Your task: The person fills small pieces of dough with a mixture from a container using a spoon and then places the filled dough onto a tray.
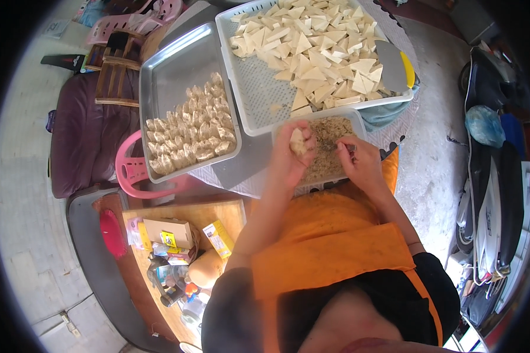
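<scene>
In my left hand [295,150] is a pale wedge of tofu [297,141], cupped in the palm over the left side of a plastic tub. My right hand [357,161] grips a metal utensil, probably a spoon, whose lower end is in the crumbly brown filling [329,165] of the tub [359,121]. Beyond the tub, a white perforated basket [243,95] holds many pale triangular pieces [311,57]. A scraper with a yellow handle [407,70] rests at its right side. At left, rows of filled pieces [194,128] cover the lower part of a metal tray [176,66].
A pink plastic chair [130,170] stands below the metal tray. Boxes and jars crowd a wooden table [229,209] at lower left. A teal cloth [386,115] lies under the basket's right corner. A motorbike [490,212] is parked at far right.
</scene>
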`<act>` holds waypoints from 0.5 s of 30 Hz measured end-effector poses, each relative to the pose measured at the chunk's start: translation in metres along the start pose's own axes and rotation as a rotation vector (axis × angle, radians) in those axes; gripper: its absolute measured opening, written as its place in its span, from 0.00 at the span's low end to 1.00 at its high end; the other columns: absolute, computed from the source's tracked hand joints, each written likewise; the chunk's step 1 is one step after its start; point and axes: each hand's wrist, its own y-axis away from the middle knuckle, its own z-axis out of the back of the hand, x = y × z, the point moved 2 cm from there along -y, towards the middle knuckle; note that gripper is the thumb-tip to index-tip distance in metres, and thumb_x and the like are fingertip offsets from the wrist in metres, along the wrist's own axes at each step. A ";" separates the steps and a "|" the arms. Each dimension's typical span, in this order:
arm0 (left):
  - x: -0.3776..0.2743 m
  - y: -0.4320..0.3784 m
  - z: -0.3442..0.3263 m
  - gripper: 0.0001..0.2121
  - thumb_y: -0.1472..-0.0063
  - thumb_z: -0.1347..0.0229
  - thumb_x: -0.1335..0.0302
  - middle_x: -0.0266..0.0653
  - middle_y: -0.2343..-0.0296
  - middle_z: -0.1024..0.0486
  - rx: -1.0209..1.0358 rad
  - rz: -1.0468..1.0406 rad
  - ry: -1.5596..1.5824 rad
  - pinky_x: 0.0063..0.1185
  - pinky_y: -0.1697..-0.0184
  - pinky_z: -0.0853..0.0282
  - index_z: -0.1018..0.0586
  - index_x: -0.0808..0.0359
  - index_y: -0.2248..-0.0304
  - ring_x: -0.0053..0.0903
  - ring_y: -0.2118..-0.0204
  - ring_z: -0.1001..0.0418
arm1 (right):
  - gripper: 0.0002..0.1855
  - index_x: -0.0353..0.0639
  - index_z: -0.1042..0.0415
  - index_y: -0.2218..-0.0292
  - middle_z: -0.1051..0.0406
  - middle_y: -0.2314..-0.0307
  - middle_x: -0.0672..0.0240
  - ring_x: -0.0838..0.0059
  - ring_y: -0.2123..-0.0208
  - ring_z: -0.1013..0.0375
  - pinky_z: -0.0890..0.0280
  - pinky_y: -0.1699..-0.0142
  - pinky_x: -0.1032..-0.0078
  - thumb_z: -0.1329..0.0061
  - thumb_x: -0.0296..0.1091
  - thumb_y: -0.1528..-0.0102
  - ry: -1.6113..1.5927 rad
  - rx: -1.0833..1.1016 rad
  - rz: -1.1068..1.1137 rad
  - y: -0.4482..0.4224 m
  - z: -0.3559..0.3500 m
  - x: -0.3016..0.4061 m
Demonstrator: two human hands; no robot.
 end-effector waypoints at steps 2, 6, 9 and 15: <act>0.004 -0.003 0.024 0.13 0.35 0.60 0.59 0.29 0.73 0.35 0.226 0.046 0.066 0.11 0.78 0.43 0.31 0.58 0.65 0.16 0.74 0.38 | 0.02 0.37 0.30 0.72 0.30 0.81 0.62 0.71 0.83 0.30 0.35 0.77 0.79 0.52 0.25 0.50 -0.011 0.001 0.016 0.000 -0.002 0.001; 0.004 -0.004 0.022 0.13 0.35 0.60 0.60 0.31 0.72 0.34 0.522 0.092 0.125 0.13 0.76 0.41 0.30 0.58 0.64 0.18 0.72 0.36 | 0.02 0.38 0.30 0.72 0.30 0.81 0.61 0.70 0.83 0.30 0.35 0.77 0.78 0.51 0.24 0.51 -0.013 -0.009 0.018 0.001 -0.003 -0.001; 0.003 0.001 -0.034 0.12 0.36 0.59 0.63 0.35 0.70 0.33 -0.128 -0.017 -0.235 0.16 0.70 0.37 0.30 0.61 0.61 0.21 0.69 0.34 | 0.02 0.38 0.30 0.72 0.30 0.81 0.61 0.70 0.83 0.30 0.35 0.77 0.77 0.51 0.24 0.51 0.010 -0.025 0.032 0.001 0.000 -0.004; 0.009 0.004 -0.028 0.12 0.36 0.59 0.62 0.33 0.69 0.32 -0.166 -0.037 -0.245 0.17 0.68 0.37 0.31 0.61 0.61 0.22 0.67 0.34 | 0.02 0.38 0.30 0.72 0.30 0.81 0.61 0.69 0.83 0.30 0.35 0.77 0.77 0.51 0.24 0.51 0.023 -0.018 0.049 0.000 0.003 -0.001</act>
